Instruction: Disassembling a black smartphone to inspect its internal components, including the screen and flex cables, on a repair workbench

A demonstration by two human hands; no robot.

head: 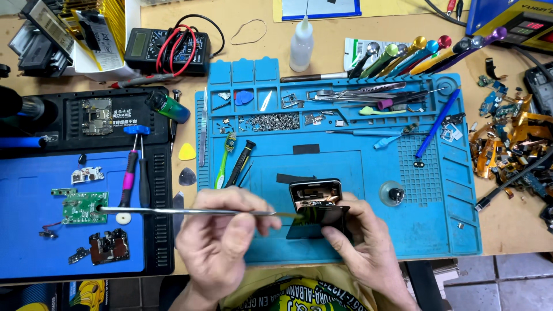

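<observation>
My left hand (222,239) grips a long thin metal pry tool (173,211) that lies level, its tip reaching into an opened phone (315,196). My right hand (360,242) holds that phone at its lower right, with the dark screen panel (314,222) folded down and away from the shiny inner frame. Both hands hover over the front part of the blue silicone work mat (426,230).
The mat's trays hold screws (271,122), tweezers (357,92), picks and a suction cup (396,194). Screwdrivers lie at the upper right, a glue bottle (301,43) at the back. Left: a second blue mat with circuit boards (84,207), a multimeter (167,50). Scrap parts (510,144) at the right.
</observation>
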